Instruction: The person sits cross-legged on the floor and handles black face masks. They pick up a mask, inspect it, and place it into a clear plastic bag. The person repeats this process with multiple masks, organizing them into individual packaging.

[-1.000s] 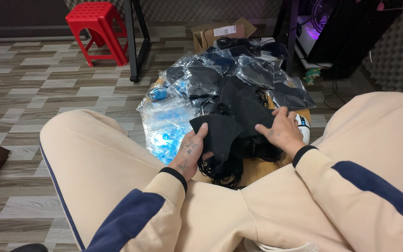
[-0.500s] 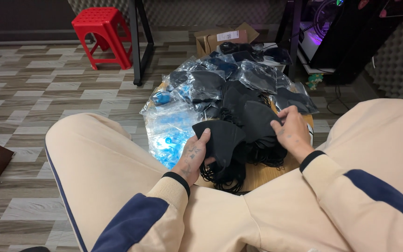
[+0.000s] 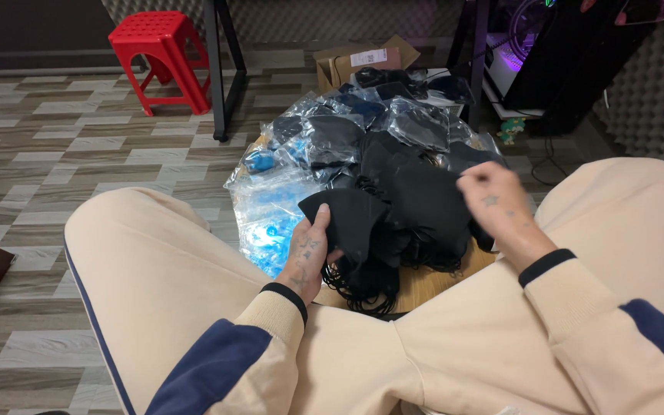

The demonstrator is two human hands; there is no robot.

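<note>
Masks, black, lie heaped between your knees. Your left hand grips one black mask at the heap's near edge; your right hand hovers over the heap, fingers loose, grasping nothing. Clear bags lie left of the heap.

We see matt black cloth masks, glossy clear plastic bags, a shiny red plastic stool, and a brown cardboard box.
</note>
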